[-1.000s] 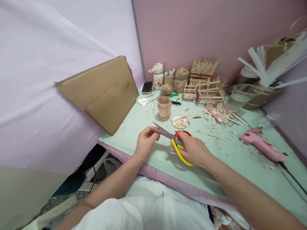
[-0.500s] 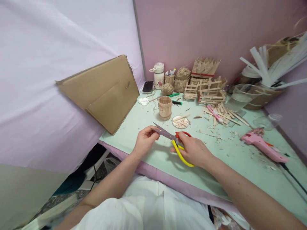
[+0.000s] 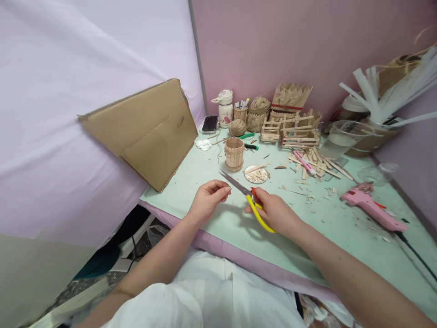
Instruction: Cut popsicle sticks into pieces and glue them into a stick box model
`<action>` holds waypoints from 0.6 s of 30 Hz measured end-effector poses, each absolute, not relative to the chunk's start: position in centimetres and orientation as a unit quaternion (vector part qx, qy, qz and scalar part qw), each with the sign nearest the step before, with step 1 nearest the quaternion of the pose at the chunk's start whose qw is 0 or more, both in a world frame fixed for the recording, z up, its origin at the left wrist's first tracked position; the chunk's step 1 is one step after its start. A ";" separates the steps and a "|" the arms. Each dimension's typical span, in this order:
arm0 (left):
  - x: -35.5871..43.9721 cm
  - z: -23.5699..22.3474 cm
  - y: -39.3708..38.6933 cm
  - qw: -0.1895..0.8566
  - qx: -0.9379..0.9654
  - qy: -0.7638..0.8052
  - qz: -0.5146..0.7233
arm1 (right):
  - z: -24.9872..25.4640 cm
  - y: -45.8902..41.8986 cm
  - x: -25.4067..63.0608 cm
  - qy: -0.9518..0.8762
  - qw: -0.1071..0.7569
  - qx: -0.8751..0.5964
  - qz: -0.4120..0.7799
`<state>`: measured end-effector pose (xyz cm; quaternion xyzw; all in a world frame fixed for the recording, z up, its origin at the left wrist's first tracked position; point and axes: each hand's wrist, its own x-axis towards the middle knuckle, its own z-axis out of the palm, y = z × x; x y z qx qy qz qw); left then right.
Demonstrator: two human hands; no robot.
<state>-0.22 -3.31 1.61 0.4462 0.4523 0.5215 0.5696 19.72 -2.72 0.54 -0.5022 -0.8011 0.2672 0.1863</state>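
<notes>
My right hand (image 3: 278, 212) grips a pair of scissors (image 3: 238, 183) with yellow and red handles, the blades pointing up and left. Close beside the blades, my left hand (image 3: 210, 199) is closed in a pinch; whatever lies between its fingertips is too small to name. Beyond both hands stands a small barrel-shaped cup (image 3: 234, 156) covered in wooden sticks. To its right is a round dish (image 3: 256, 180) holding short cut wood pieces.
A large cardboard sheet (image 3: 153, 136) leans at the left. A pink glue gun (image 3: 373, 208) with a cord lies at the right. Wooden sticks (image 3: 321, 161), twine balls (image 3: 237, 127), stick-built crates (image 3: 300, 136), a bottle (image 3: 225, 109) and a phone (image 3: 210, 123) line the back.
The scissor blades have come closer together and slid off the left fingers. My left hand has turned slightly, its pinched fingertips now showing beside the blades.
</notes>
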 end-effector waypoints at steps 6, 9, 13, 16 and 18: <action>0.6 1.5 -3.6 0.686 0.364 0.455 0.436 | 0.2 -2.5 19.8 -0.703 0.359 -0.462 0.404; 1.2 1.0 -3.9 0.731 0.344 0.440 0.392 | 0.5 -2.9 19.7 -0.679 0.407 -0.426 0.438; 1.7 0.9 -4.2 0.742 0.344 0.440 0.370 | 0.8 -3.1 19.6 -0.663 0.426 -0.406 0.463; 1.9 1.0 -4.3 0.742 0.341 0.443 0.369 | 0.8 -3.2 19.5 -0.657 0.434 -0.395 0.474; 2.0 1.0 -4.3 0.743 0.337 0.443 0.372 | 0.9 -3.3 19.5 -0.655 0.438 -0.392 0.475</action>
